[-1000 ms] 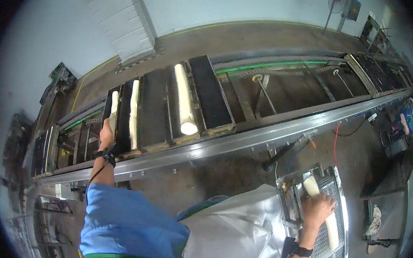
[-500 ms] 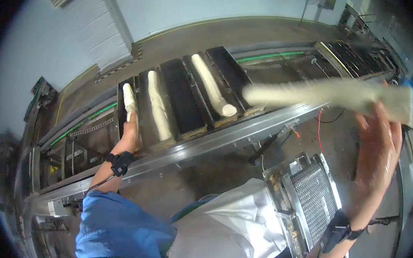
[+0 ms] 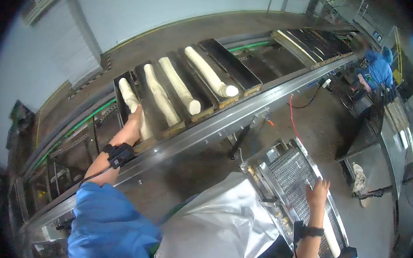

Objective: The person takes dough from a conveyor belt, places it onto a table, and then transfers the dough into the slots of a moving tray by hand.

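My left hand is in the leftmost black pan, its fingers closed over the middle of a pale dough log. More dough logs lie lengthwise in the neighbouring pans: a lumpy dough log, a smoother dough log and a thicker dough log. Low on the right, my right hand is over a metal mesh belt, fingers apart and holding nothing. Another dough log lies on that belt beside my right wrist, partly hidden by it.
The black pans sit on a long metal conveyor; its rightmost nearby pan holds no dough. The mesh belt stands close on my right. Farther off are grouped pans and a co-worker in blue. A red cable hangs from the conveyor.
The dough log that my right hand held up is out of it, and a log now lies in the formerly bare middle pan. My right hand has dropped to the mesh belt. My left stays at its log.
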Demonstrator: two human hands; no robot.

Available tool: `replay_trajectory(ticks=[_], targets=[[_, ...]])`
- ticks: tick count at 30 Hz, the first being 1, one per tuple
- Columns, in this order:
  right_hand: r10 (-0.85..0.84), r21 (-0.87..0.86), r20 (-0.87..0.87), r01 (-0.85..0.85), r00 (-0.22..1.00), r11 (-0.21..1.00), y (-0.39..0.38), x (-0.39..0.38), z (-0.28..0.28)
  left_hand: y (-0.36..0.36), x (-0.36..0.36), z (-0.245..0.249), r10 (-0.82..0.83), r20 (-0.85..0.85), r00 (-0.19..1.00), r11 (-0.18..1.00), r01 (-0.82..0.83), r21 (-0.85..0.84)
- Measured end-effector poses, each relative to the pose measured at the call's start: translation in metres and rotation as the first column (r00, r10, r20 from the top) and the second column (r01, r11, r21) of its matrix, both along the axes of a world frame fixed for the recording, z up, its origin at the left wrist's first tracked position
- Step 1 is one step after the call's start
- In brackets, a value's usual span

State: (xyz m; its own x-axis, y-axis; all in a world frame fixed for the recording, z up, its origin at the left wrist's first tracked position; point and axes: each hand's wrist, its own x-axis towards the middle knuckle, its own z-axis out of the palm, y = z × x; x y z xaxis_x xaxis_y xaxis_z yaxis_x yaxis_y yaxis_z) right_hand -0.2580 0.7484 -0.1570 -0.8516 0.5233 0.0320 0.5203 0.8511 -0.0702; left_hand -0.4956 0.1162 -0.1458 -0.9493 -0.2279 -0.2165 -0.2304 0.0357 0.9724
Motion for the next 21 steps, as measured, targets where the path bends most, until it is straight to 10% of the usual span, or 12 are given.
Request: replay_trajectory(ticks=[1,2,5,13,15,17,19,21], targets=[[-0.194,0.041,0.202,0.189,0.960,0.981,0.004,0.020,0.002,0.013,0.017,0.022,-0.116,-0.145,0.983,0.987,0.097,-0.132],[-0.202,0.047,0.200,0.197,0.959,0.979,0.007,0.040,-0.003,0.019,0.007,0.034,-0.009,0.071,0.997,0.991,0.000,0.133],[-0.246,0.013,0.067,0.246,0.967,0.969,0.012,0.079,-0.015,0.009,-0.009,0.010,0.024,0.135,0.990,0.985,-0.047,0.164],[0.023,0.168,0.001,-0.023,1.000,0.985,-0.018,0.032,0.028,0.029,-0.008,0.019,0.111,0.169,0.979,0.945,-0.156,0.288],[0.018,0.076,-0.091,-0.011,0.996,0.997,-0.024,0.012,0.084,0.019,-0.015,0.010,0.117,0.195,0.974,0.987,-0.137,0.089],[-0.068,-0.336,-0.522,-0.131,0.850,0.933,-0.029,-0.004,0.143,0.055,0.003,0.035,0.342,-0.226,0.912,0.732,-0.410,-0.544],[-0.154,-0.513,-0.653,-0.283,0.741,0.811,-0.020,-0.021,0.192,0.060,0.010,0.046,-0.127,-0.524,0.843,0.632,-0.338,-0.697],[-0.251,-0.597,-0.740,-0.437,0.624,0.673,-0.047,-0.049,0.246,0.097,0.016,0.070,-0.191,-0.481,0.856,0.895,-0.050,-0.444]])
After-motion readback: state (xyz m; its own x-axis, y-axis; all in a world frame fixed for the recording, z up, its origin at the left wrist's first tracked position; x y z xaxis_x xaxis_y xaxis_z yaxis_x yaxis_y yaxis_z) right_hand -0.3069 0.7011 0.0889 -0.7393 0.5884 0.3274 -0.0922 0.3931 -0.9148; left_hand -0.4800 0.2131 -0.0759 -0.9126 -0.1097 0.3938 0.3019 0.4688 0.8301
